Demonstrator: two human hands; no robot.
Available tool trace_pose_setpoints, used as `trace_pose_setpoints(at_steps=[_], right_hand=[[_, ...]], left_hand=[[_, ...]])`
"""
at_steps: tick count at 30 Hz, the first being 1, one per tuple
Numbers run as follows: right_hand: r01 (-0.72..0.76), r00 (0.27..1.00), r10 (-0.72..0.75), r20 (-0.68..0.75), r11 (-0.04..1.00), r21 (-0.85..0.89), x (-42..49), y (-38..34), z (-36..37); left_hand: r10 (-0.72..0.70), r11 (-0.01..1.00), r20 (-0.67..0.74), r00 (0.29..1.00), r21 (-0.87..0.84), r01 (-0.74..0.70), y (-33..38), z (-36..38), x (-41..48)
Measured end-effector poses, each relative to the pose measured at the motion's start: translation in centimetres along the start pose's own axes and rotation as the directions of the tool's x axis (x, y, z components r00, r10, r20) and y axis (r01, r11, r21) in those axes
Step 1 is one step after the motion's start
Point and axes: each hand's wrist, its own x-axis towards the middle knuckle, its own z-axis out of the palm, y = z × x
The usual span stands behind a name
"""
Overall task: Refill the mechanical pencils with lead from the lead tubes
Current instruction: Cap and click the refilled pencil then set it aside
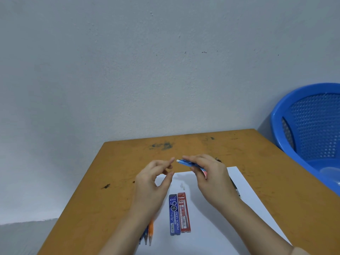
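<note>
Several pencils (pixel 150 230) lie at the left edge of the white paper (pixel 257 208) on the table (pixel 110 172), half hidden under the left forearm; one is orange, the others look blue.

Above them the left hand (pixel 156 178) hovers with its fingers (pixel 170 161) half curled and released. Nothing shows between them, and the forefinger points at the end of the blue pencil (pixel 186 163).

Just below the gap between the hands a small white piece (pixel 182 185), probably a cap, lies on the paper. Nearer to the person, the blue tube (pixel 174 215) and the red tube (pixel 184 212) lie flat and touch side by side. Both look closed, as far as I can tell.

The right hand (pixel 211 176) grasps the blue pencil by the middle of its barrel and holds it above the paper, the white eraser end towards the left hand.

Behind the right wrist some dark thin things (pixel 237 191) lie on the paper, maybe more pencils, but they are mostly hidden. At the far right stands a blue basket (pixel 287 109).

I judge the task to be at an early point for this pencil. It seems only to be in opening, no lead is seen out of a tube, and the pencils on the left probably still wait.
</note>
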Motion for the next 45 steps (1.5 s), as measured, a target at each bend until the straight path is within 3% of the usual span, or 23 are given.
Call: trace_pose_setpoints(at_steps=[16,22,24,27,30,36,45], right_hand=[[0.025,0.997,-0.022,-0.069,0.999,0.044,0.1,-0.5,-0.4],[0.009,0.988,0.020,-0.153,0.983,0.184,0.2,-1.7,-1.5],[-0.057,0.985,0.104,-0.136,0.949,0.311,0.3,-2.0,-1.7],[-0.142,0.970,0.227,-0.090,0.825,0.548,0.4,-2.4,-1.7],[-0.197,0.952,0.303,-0.039,0.708,0.678,0.6,-2.5,-1.7],[-0.223,0.936,0.350,-0.024,0.647,0.729,0.5,-2.8,-1.7],[-0.256,0.901,0.434,0.009,0.513,0.820,0.4,-2.8,-1.3]], left_hand=[[0.019,1.000,0.033,0.999,-0.025,-0.019,-0.1,-0.2,0.2],[-0.027,0.999,-0.009,1.000,-0.043,0.026,0.1,-0.2,0.0],[-0.044,0.998,-0.027,0.999,-0.044,0.043,0.3,-0.1,0.0],[-0.068,0.996,-0.030,0.997,-0.057,0.067,0.6,0.1,-0.2],[-0.088,0.992,0.005,0.996,-0.089,0.088,0.9,0.4,-0.4],[-0.115,0.985,0.071,0.991,-0.119,0.123,1.3,0.7,-0.7],[-0.087,0.992,0.007,0.996,-0.096,0.087,1.0,0.7,-0.7]])
